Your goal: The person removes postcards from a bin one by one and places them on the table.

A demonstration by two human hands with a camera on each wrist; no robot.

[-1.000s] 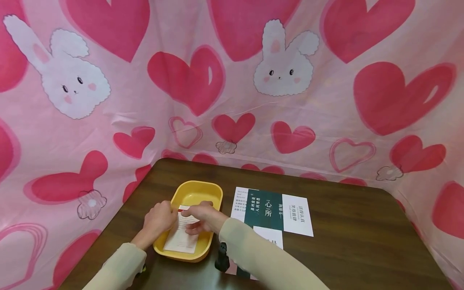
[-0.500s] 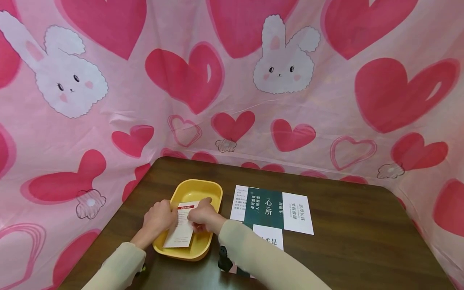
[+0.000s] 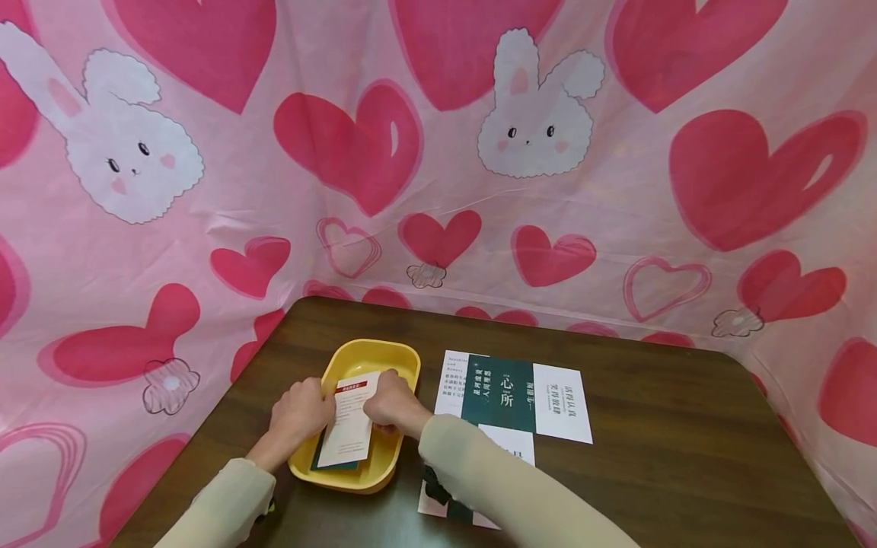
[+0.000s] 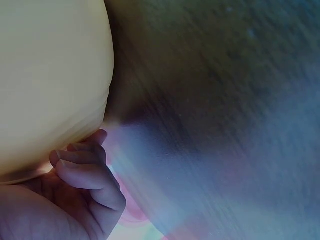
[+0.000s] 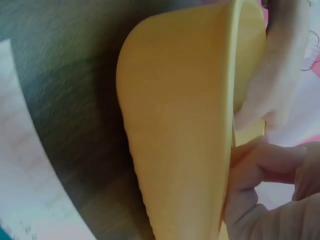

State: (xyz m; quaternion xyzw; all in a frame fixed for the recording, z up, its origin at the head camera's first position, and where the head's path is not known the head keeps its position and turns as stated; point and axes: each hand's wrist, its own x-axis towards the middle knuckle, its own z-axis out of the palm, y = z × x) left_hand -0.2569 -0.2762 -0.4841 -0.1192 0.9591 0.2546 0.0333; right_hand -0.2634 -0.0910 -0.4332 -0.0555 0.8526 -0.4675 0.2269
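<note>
A yellow plastic basin point(image 3: 373, 352) stands on the table, toward its left side. My left hand point(image 3: 301, 415) grips the basin's left rim; in the left wrist view its fingers point(image 4: 82, 172) curl against the outer wall. Inside the basin, a white printed card point(image 3: 347, 426) with a red band at its top lies tilted over a dark teal card point(image 3: 342, 465), of which only the lower edge shows. My right hand point(image 3: 393, 403) pinches the white card's right edge near the top. The right wrist view has this hand point(image 5: 270, 180) beside the basin's rim, fingers curled.
Right of the basin, several printed cards lie flat side by side, among them a green one point(image 3: 507, 399) and a white one point(image 3: 562, 403). My right forearm covers the nearer cards. Pink heart-print cloth point(image 3: 438, 152) hangs behind the brown table point(image 3: 658, 441).
My right hand has drawn the white card slightly to the right, after flattening its fingers over it earlier. A teal card's edge now shows beneath it. The left hand stays on the rim.
</note>
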